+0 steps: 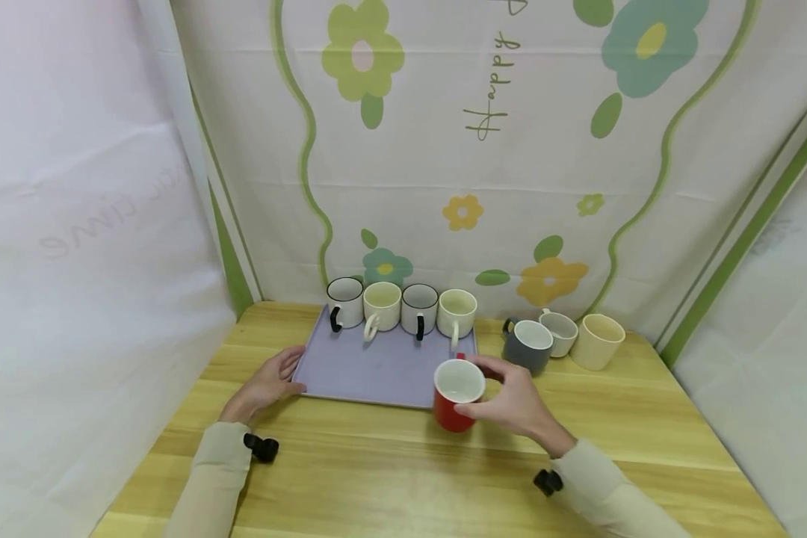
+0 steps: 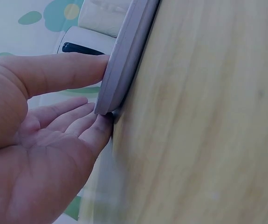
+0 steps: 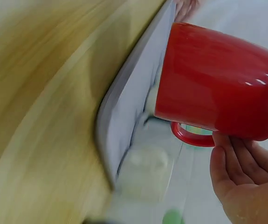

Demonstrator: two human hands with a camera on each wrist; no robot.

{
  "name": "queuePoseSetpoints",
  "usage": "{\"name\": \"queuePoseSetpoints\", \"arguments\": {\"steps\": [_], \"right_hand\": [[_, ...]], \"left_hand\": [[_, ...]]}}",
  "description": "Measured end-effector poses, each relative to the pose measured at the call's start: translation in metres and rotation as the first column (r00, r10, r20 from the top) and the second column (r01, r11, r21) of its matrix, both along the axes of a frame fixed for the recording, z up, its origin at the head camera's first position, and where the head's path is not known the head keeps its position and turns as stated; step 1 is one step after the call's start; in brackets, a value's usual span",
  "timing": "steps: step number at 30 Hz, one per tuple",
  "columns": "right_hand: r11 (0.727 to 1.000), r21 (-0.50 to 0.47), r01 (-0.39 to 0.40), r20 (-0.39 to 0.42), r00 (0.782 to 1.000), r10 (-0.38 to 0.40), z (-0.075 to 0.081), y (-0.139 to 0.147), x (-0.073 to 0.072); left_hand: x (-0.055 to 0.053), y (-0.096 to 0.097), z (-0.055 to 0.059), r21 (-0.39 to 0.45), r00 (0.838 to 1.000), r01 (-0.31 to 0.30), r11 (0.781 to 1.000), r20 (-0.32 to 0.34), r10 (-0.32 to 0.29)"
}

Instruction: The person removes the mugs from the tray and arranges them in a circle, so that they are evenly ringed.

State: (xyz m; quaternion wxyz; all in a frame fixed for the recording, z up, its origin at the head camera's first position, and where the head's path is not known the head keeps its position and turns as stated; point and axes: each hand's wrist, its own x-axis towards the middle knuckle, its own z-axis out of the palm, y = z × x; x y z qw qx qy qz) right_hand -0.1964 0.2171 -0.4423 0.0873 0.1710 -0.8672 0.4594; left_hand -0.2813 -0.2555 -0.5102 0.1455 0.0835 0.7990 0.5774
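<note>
A red mug (image 1: pixel 452 407) with a white inside is held by my right hand (image 1: pixel 511 396), fingers and thumb on opposite sides of its body. It stands upright over the front right corner of a lilac tray (image 1: pixel 376 368); its red handle (image 3: pixel 193 136) points to the back. In the right wrist view the mug is off the table. My left hand (image 1: pixel 269 382) holds the tray's front left corner, thumb (image 2: pixel 73 72) on the rim and fingers against the edge. Along the tray's back stand two white mugs with black handles (image 1: pixel 345 306) (image 1: pixel 419 312) and two cream mugs (image 1: pixel 382 308) (image 1: pixel 456 315).
Right of the tray, a dark grey mug (image 1: pixel 527 350), a small white mug (image 1: pixel 560 336) and a cream cup (image 1: pixel 597 344) stand close together on the wooden table (image 1: pixel 390 471). A flower-printed cloth (image 1: pixel 430 164) hangs right behind the table, with white cloth at both sides.
</note>
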Motion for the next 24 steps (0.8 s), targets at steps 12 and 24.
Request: {"name": "queuePoseSetpoints", "arguments": {"steps": [12, 24], "right_hand": [[0.953, 0.135, 0.273, -0.024, 0.962, -0.272, 0.011, 0.121, 0.036], [0.858, 0.204, 0.472, -0.001, 0.876, -0.482, 0.009, 0.224, 0.042]], "left_hand": [[0.003, 0.001, 0.001, -0.005, 1.0, 0.012, 1.0, -0.012, -0.012], [0.002, 0.001, 0.002, -0.01, 1.0, 0.015, 1.0, -0.014, -0.015]]}}
